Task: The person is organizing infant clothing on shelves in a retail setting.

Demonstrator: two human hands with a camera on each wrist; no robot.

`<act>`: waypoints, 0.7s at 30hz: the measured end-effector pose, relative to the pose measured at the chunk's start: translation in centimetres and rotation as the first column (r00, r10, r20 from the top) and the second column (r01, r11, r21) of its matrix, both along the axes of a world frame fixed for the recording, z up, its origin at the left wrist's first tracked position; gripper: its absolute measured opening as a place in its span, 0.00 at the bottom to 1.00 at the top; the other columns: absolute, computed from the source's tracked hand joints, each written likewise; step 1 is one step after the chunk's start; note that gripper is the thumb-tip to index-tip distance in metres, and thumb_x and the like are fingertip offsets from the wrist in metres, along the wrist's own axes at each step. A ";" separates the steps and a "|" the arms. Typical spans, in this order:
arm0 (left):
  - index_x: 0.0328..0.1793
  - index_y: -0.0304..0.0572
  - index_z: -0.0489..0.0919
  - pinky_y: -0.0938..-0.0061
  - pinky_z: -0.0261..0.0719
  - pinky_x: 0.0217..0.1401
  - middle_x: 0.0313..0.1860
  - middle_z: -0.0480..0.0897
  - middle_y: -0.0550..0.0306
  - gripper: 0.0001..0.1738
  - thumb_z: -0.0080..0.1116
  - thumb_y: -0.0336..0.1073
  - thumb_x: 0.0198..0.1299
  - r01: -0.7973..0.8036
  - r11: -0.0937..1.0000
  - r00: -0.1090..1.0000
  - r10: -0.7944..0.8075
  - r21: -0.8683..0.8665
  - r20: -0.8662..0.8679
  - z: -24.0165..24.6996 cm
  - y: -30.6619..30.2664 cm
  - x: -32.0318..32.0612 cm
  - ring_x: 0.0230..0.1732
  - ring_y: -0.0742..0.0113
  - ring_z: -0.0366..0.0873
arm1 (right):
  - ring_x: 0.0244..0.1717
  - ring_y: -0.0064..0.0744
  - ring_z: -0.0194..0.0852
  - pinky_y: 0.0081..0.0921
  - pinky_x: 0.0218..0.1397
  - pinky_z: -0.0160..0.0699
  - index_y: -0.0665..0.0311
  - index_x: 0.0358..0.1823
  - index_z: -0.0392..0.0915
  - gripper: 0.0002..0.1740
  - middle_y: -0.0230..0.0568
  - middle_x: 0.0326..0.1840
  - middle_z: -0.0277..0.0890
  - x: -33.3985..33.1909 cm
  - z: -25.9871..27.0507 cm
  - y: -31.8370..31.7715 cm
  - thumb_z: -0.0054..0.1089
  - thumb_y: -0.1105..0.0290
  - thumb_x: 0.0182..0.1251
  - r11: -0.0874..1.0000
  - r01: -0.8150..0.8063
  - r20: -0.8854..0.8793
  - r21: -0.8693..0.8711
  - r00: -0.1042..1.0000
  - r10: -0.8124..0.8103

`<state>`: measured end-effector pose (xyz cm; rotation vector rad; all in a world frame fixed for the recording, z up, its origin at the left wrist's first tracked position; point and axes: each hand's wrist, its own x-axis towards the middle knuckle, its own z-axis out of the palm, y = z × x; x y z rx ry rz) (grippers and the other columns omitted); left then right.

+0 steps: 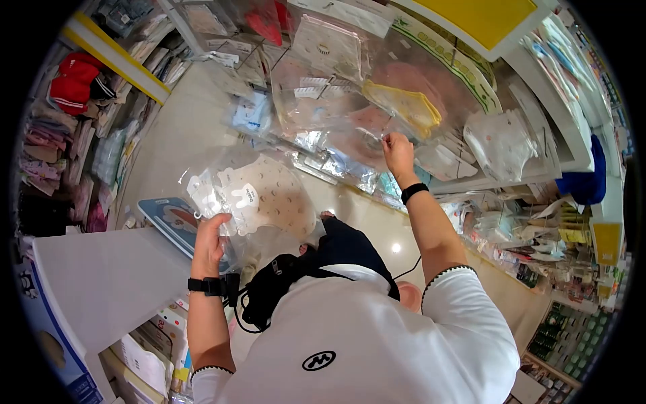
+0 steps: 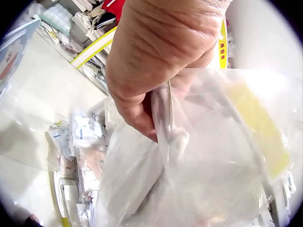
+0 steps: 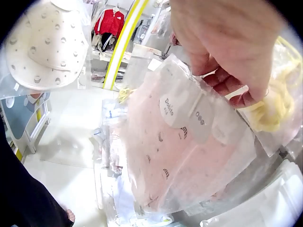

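Note:
My left hand (image 1: 212,244) grips the edge of a clear plastic bag that holds a cream, dark-printed baby garment (image 1: 279,192) with a white rabbit-shaped card. Close up in the left wrist view, the thumb and fingers of the left hand (image 2: 163,52) pinch the crumpled bag (image 2: 213,137). At the hanging rack, my right hand (image 1: 400,158) has its fingers curled at the top of another bag. Inside that bag, in the right wrist view, is a pale pink printed garment (image 3: 189,161) with a white label card (image 3: 187,111); the right hand (image 3: 232,52) pinches its upper edge.
A yellow bagged garment (image 1: 407,108) hangs beside the right hand. More bagged clothes (image 1: 501,145) line the rack on the right. To the left stand a grey counter (image 1: 108,276), a blue board (image 1: 171,222) and a shelf with a red garment (image 1: 74,84).

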<state>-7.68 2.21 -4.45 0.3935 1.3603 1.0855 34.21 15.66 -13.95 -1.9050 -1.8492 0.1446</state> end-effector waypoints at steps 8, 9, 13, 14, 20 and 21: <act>0.58 0.40 0.67 0.63 0.77 0.43 0.47 0.76 0.56 0.27 0.53 0.23 0.47 -0.079 0.994 0.996 0.082 -0.078 0.035 -0.2 1.5 1.0 0.45 0.59 0.75 | 0.40 0.44 0.72 0.38 0.42 0.67 0.61 0.30 0.75 0.07 0.42 0.32 0.76 0.4 -1.5 2.3 0.58 0.66 0.55 0.998 0.063 -0.071 0.031 0.996 -0.061; 0.59 0.42 0.67 0.61 0.76 0.45 0.49 0.75 0.56 0.29 0.53 0.23 0.46 -0.076 0.994 0.996 0.079 -0.083 0.039 -0.3 1.7 1.0 0.47 0.57 0.74 | 0.40 0.44 0.72 0.38 0.42 0.67 0.61 0.30 0.75 0.07 0.42 0.33 0.76 0.5 -1.5 2.4 0.58 0.66 0.55 0.998 0.064 -0.080 0.025 0.995 -0.062; 0.52 0.41 0.71 0.72 0.72 0.30 0.42 0.77 0.59 0.23 0.55 0.26 0.46 -0.064 0.994 0.997 0.059 -0.085 -0.056 -0.2 2.6 1.7 0.40 0.66 0.76 | 0.42 0.40 0.71 0.38 0.44 0.64 0.60 0.31 0.74 0.06 0.39 0.34 0.75 0.7 -1.5 2.6 0.56 0.66 0.56 0.999 0.051 -0.058 -0.015 0.997 -0.052; 0.52 0.41 0.71 0.74 0.71 0.29 0.42 0.77 0.59 0.23 0.56 0.26 0.46 -0.059 0.995 0.997 0.054 -0.085 -0.053 -0.2 2.8 1.8 0.39 0.67 0.76 | 0.42 0.39 0.71 0.38 0.44 0.64 0.60 0.31 0.74 0.06 0.39 0.34 0.75 0.7 -1.4 2.5 0.56 0.66 0.56 0.998 0.058 -0.091 -0.035 0.994 -0.061; 0.52 0.41 0.71 0.74 0.70 0.26 0.40 0.77 0.60 0.23 0.56 0.26 0.45 -0.061 0.996 0.998 0.061 -0.070 -0.012 -1.0 3.3 1.8 0.36 0.67 0.77 | 0.39 0.45 0.72 0.37 0.42 0.68 0.61 0.30 0.76 0.06 0.44 0.32 0.75 0.6 -1.5 2.3 0.57 0.68 0.55 0.995 0.078 -0.100 0.056 0.992 -0.072; 0.52 0.41 0.71 0.74 0.70 0.26 0.40 0.77 0.60 0.23 0.56 0.26 0.45 -0.063 0.996 0.998 0.062 -0.069 -0.012 -1.0 3.3 1.9 0.36 0.67 0.77 | 0.39 0.45 0.71 0.37 0.42 0.68 0.61 0.30 0.76 0.05 0.44 0.32 0.75 0.5 -1.1 2.3 0.57 0.68 0.55 0.990 0.071 -0.035 0.124 0.997 -0.068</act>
